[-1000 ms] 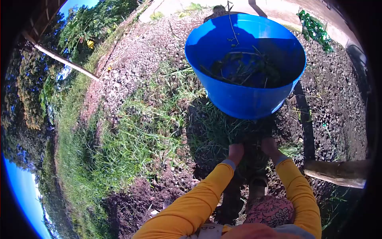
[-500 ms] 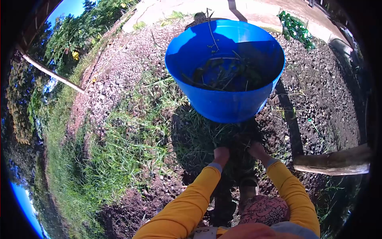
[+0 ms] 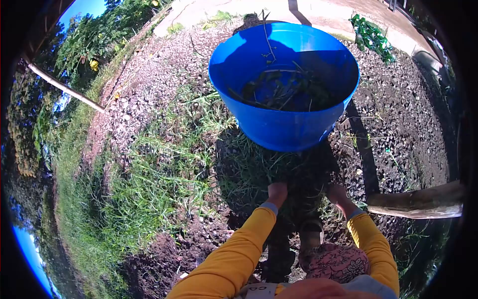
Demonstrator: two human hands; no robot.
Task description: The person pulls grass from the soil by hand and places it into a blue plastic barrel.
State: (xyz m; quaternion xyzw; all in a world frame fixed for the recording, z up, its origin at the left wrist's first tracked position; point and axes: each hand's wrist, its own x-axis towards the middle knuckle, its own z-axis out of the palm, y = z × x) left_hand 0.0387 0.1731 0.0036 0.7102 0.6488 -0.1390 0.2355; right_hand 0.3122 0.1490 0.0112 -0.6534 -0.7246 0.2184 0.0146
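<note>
My left hand [image 3: 277,192] is low at the ground, at the edge of the green grass [image 3: 249,174] in the tub's shadow. Its fingers are lost in the dark. To its right, my right hand [image 3: 337,193] is also down near the soil and weeds, its fingertips too shaded to make out. Just beyond both hands stands a large blue tub [image 3: 291,130], upright on the ground. Pulled weeds and stems [image 3: 284,92] lie inside it, and one thin twig [image 3: 269,42] leans up against its far inner wall.
A thick wooden pole [image 3: 418,203] lies or juts in at the right. Another pale pole [image 3: 64,88] slants at the left. Gravelly soil [image 3: 398,99] spreads right of the tub, and a green leafy bundle [image 3: 372,39] sits farther back. My shod foot [image 3: 311,234] is below the hands.
My right hand has shifted right, away from the left hand. The left hand stays almost in place. The tub sits slightly higher in view, with the camera's motion.
</note>
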